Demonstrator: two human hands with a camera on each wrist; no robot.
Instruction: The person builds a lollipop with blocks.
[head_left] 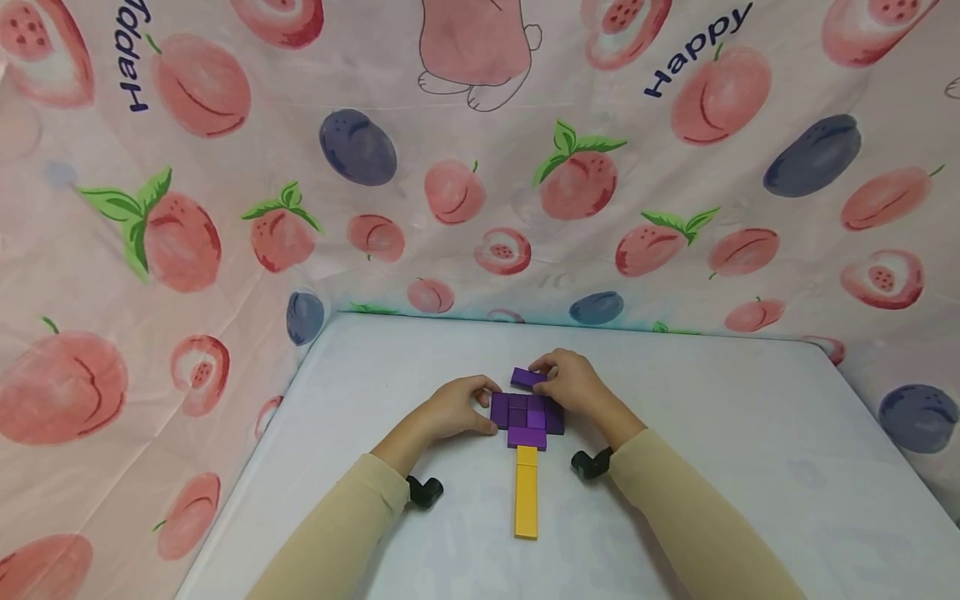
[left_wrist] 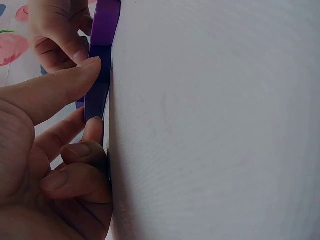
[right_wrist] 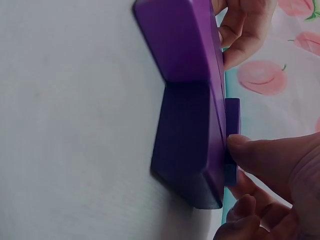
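Flat purple blocks [head_left: 517,411] lie side by side in a cluster on the white table. Below the cluster runs a stem of yellow blocks [head_left: 527,500], one short and one long. At the cluster's left edge, my left hand [head_left: 453,408] grips the end purple block [left_wrist: 96,100] between thumb and fingers. My right hand [head_left: 572,382] pinches a separate oblong purple block [head_left: 527,378] by its right end, just behind the cluster. In the right wrist view, that block [right_wrist: 232,112] shows partly behind the cluster, with the thumb on it.
The white table [head_left: 750,467] reaches back to a fruit-printed cloth [head_left: 465,183] that hangs behind it and along the left side. Black wrist cameras [head_left: 426,492] sit beside both sleeves, near the yellow stem.
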